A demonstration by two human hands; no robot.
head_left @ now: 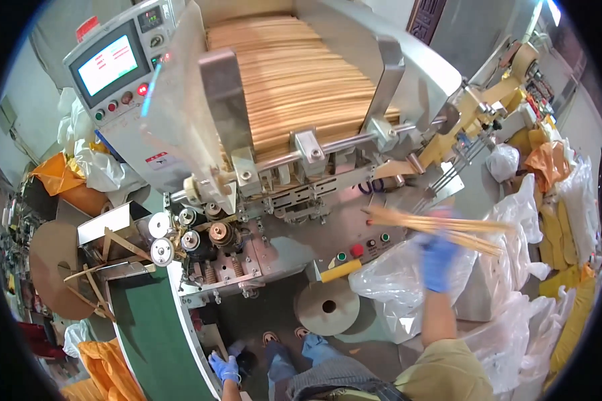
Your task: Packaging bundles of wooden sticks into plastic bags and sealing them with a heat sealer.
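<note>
Gloved right hand (438,259), blurred, grips a bundle of sticks (471,225) right of centre; the left hand (225,368), lower left, lies beside the green belt (147,327), its hold unclear. Upper centre, the hopper (418,47) looks well stocked, the bundle not yet inside. Metal posts (225,97) and a crossbar (344,144) stand before the stacked sticks (301,87); plastic bags (391,277) crowd lower right

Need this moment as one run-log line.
right hand: holding wooden stick bundle, blurred | left hand: beside green conveyor belt, contact unclear | hopper: loaded with stacked wooden sticks | control screen: lit
</note>
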